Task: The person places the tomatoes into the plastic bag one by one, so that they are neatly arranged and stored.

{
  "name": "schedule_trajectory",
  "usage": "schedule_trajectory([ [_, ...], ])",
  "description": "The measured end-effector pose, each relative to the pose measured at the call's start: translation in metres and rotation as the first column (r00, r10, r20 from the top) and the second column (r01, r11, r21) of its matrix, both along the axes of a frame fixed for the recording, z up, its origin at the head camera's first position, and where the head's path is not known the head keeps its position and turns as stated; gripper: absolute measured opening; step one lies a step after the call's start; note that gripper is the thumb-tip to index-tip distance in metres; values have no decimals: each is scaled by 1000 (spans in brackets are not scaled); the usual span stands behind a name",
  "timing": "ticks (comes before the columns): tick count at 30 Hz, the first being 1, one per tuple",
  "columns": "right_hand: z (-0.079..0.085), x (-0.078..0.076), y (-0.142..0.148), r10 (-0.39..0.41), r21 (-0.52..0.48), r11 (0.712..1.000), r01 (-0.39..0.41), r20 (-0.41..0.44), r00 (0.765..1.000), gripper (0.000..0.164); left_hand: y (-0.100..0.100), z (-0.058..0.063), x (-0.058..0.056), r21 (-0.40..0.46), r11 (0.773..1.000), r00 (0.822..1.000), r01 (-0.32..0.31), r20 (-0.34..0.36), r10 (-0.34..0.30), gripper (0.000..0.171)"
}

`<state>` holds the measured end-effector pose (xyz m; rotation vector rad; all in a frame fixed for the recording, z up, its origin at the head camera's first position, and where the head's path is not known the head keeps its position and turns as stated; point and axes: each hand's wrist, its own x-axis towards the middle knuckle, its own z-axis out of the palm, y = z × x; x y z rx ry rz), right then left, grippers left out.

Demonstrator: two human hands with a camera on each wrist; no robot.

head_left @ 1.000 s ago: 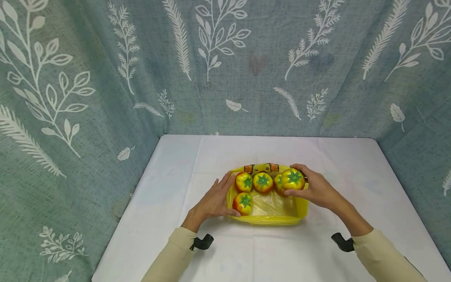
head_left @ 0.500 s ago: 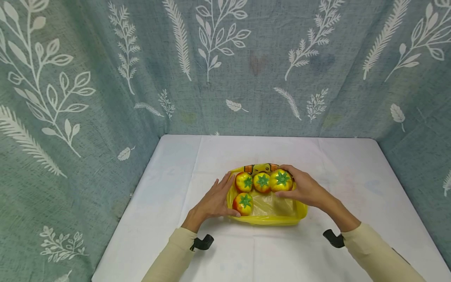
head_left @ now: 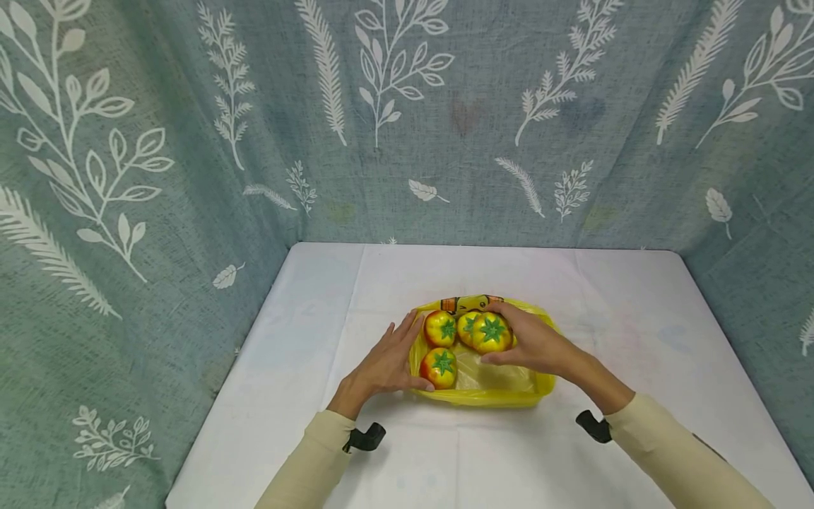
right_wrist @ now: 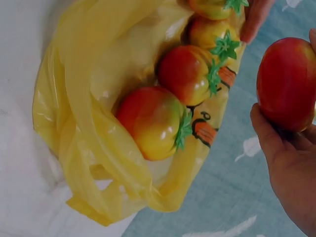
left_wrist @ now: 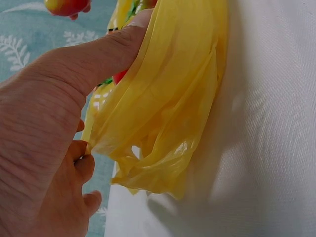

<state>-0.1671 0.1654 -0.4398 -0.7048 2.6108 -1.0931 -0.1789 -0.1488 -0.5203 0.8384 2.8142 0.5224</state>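
Note:
A yellow plastic bag (head_left: 496,399) lies spread wide, its mouth facing up. Several glossy red-and-yellow tomatoes with green star-shaped tops sit inside, such as the tomato at the near left (head_left: 439,368) and the far-left tomato (head_left: 439,329). My left hand (head_left: 384,359) holds the bag's left side; in the left wrist view its thumb lies inside the bag's wall (left_wrist: 173,74). My right hand (head_left: 540,346) grips another tomato (right_wrist: 286,84) over the bag, apart from those inside. In the head view this held tomato partly covers the ones behind it.
A white cloth covers the table (head_left: 394,459). Grey-green curtains (head_left: 464,155) with white leaf prints hang behind and at both sides. Black wrist mounts (head_left: 365,437) sit at both cuffs. The bag's loose handle (right_wrist: 106,207) droops over its edge.
My right hand has moved left over the bag with its tomato, from the right end to the middle. My left hand and the bag have stayed in place.

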Motion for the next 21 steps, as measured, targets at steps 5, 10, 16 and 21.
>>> schedule_trajectory([
  [5,-3,-1,-8,42,22,999,-41,-50,998,84,0,-1,-1,-4,1000,1000,-4,7,4,134],
  [10,-7,-1,-12,70,34,997,-67,-77,995,82,0,0,0,0,1000,1000,-4,4,4,134],
  [16,-10,-1,-14,82,48,996,-79,-70,994,84,0,1,0,0,1000,1000,-7,-4,7,134],
  [21,-12,-1,-15,77,58,996,-74,-46,996,84,0,2,0,0,1000,1000,-7,-1,7,134],
])
